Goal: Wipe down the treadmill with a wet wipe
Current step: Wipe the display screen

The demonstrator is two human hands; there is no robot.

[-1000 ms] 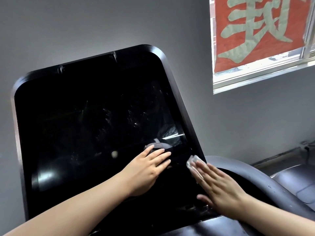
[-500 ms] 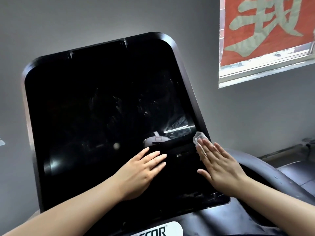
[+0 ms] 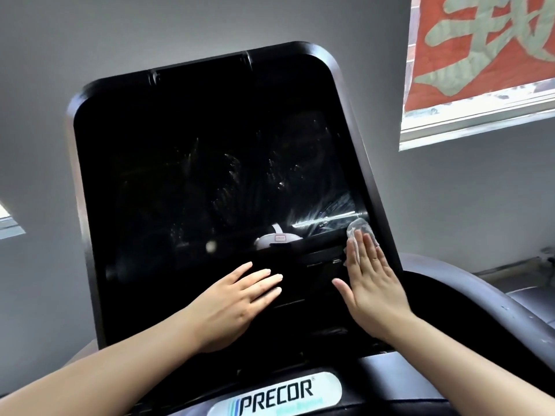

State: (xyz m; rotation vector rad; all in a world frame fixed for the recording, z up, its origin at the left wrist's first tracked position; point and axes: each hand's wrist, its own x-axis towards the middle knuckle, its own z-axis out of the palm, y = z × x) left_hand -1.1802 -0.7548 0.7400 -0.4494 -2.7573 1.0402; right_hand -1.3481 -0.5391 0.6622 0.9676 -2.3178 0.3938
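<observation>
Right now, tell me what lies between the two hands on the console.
In the head view, only bare black console panel lies between the left hand and the right hand, which presses the wet wipe.

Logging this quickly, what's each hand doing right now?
Left hand: open, flat on the console screen, holding nothing.
Right hand: open, straight fingers pressing the wet wipe against the screen.

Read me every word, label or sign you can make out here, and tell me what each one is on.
"PRECOR" on the white oval badge below the treadmill console.
Pale line under PRECOR on that badge: too blurred to read.
One large pale Chinese character, cut off by the frame, on the red banner in the window: not readable in full.
Small red label reflected in the screen: too small to read.
</observation>
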